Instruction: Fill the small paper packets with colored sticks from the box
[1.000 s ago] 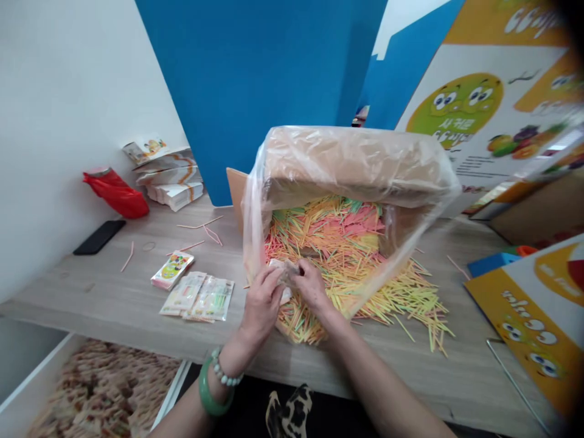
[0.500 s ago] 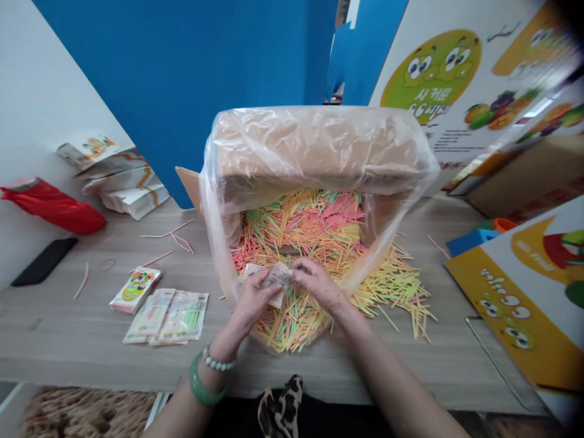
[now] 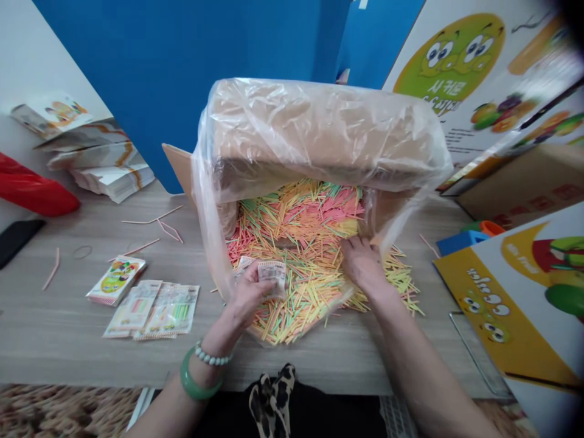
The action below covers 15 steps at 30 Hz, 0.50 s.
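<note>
Thin pastel sticks point(image 3: 301, 286) spill loosely tangled from the cardboard box point(image 3: 319, 134) (crinkled, translucent film point(image 3: 207, 225) drapes it), the left hand point(image 3: 246, 295) pinching flat rectangular packets point(image 3: 274, 280) at the box's front left, the right hand point(image 3: 364, 263) among sticks at its front right, finger closure impossible to tell.

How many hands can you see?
2: the left hand holds small packets above the colourful sticks; the right hand is at the sticks, further right. No others show.
</note>
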### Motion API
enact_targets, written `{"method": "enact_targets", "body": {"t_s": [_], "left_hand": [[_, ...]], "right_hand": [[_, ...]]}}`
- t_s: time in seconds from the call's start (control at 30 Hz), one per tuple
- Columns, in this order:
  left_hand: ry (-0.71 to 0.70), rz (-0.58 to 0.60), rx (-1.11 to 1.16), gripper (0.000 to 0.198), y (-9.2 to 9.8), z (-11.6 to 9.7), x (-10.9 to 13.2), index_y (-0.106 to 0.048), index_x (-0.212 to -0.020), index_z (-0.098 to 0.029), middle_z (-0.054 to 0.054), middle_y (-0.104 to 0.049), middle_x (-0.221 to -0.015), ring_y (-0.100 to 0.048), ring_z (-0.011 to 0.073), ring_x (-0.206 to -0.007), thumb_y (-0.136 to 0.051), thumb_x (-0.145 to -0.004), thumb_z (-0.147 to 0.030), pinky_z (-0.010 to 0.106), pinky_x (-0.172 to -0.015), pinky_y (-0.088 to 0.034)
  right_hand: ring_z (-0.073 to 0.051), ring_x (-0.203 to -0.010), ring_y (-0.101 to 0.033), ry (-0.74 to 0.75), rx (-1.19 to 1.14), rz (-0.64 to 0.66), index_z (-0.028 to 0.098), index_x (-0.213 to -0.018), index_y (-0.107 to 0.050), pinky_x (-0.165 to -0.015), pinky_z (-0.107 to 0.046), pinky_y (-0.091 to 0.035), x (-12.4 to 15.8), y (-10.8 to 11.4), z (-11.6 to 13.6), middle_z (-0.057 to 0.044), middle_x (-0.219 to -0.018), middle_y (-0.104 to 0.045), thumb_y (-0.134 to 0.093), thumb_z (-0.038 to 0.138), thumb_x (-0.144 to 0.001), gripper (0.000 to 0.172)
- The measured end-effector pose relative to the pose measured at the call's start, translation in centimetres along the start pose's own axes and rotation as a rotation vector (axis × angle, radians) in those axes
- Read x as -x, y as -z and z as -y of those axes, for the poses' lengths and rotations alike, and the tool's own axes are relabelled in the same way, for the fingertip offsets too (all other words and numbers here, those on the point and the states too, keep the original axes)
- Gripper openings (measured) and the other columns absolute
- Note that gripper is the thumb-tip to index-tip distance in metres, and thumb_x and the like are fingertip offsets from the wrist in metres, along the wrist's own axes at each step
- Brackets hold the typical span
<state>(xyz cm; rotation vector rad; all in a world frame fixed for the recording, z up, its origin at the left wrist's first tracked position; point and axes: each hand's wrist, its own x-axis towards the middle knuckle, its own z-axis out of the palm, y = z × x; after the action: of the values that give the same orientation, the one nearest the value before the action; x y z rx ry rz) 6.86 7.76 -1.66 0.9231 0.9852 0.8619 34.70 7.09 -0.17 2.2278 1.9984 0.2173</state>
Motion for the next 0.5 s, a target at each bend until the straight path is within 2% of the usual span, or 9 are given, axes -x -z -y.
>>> {"method": "enact_targets", "body": {"t_s": [0.07, 0.13, 0.2, 0.33, 0.43, 0.5], "left_hand": [[0.030, 0.011, 0.040, 0.028, -0.2, 0.1, 0.1, -0.064, -0.088, -0.019, -0.001, -0.071, -0.079, -0.067, 0.0162, -0.070, -0.071, -0.061, -0.019, 0.030, -0.067, -0.054], [0.019, 0.001, 0.029, 0.022, -0.2, 0.3, 0.3, -0.068, -0.083, -0.017, 0.001, -0.072, -0.077, -0.067, 0.0152, -0.069, -0.073, -0.062, -0.020, 0.029, -0.069, -0.054], [0.018, -0.004, 0.024, 0.019, -0.1, 0.4, 0.5, -0.071, -0.079, -0.015, 0.004, -0.074, -0.078, -0.066, 0.0151, -0.068, -0.076, -0.064, -0.024, 0.029, -0.069, -0.054], [0.007, -0.020, 0.027, 0.024, 0.5, 0.6, 1.0, -0.073, -0.080, -0.014, 0.005, -0.075, -0.078, -0.066, 0.0153, -0.067, -0.081, -0.064, -0.029, 0.029, -0.068, -0.054], [0.000, -0.030, 0.029, 0.023, 0.7, 0.5, 1.4, -0.073, -0.079, -0.014, 0.004, -0.074, -0.077, -0.065, 0.0147, -0.067, -0.082, -0.064, -0.029, 0.029, -0.068, -0.054], [0.001, -0.035, 0.042, 0.022, 0.9, 0.3, 1.6, -0.073, -0.078, -0.014, 0.004, -0.074, -0.076, -0.065, 0.0142, -0.066, -0.083, -0.064, -0.028, 0.028, -0.067, -0.054]], "right_hand": [[-0.033, -0.107, -0.053, 0.090, 0.048, -0.021, 0.012, -0.116, -0.062, -0.087, -0.041, -0.035, -0.6, -0.1, -0.3, -0.018, -0.113, -0.064, -0.043, 0.012, -0.092, 0.031], [-0.032, -0.104, -0.053, 0.166, 0.080, -0.021, 0.011, -0.111, -0.064, -0.089, -0.042, -0.033, -1.0, -0.2, -0.6, -0.017, -0.108, -0.064, -0.041, 0.011, -0.093, 0.028], [-0.031, -0.103, -0.053, 0.222, 0.087, -0.026, 0.011, -0.110, -0.064, -0.088, -0.041, -0.032, -1.1, -0.3, -0.6, -0.017, -0.107, -0.064, -0.040, 0.011, -0.095, 0.028], [-0.030, -0.106, -0.053, 0.307, 0.072, -0.049, 0.013, -0.107, -0.065, -0.088, -0.039, -0.031, -1.3, -0.5, -0.6, -0.016, -0.110, -0.065, -0.041, 0.015, -0.097, 0.026], [-0.029, -0.106, -0.054, 0.339, 0.060, -0.039, 0.013, -0.106, -0.065, -0.090, -0.038, -0.032, -1.9, -0.7, -1.1, -0.016, -0.109, -0.066, -0.041, 0.013, -0.096, 0.026], [-0.028, -0.103, -0.057, 0.300, 0.037, -0.027, 0.010, -0.109, -0.064, -0.091, -0.038, -0.033, -2.4, -0.7, -1.5, -0.017, -0.107, -0.067, -0.039, 0.011, -0.095, 0.028]]}}
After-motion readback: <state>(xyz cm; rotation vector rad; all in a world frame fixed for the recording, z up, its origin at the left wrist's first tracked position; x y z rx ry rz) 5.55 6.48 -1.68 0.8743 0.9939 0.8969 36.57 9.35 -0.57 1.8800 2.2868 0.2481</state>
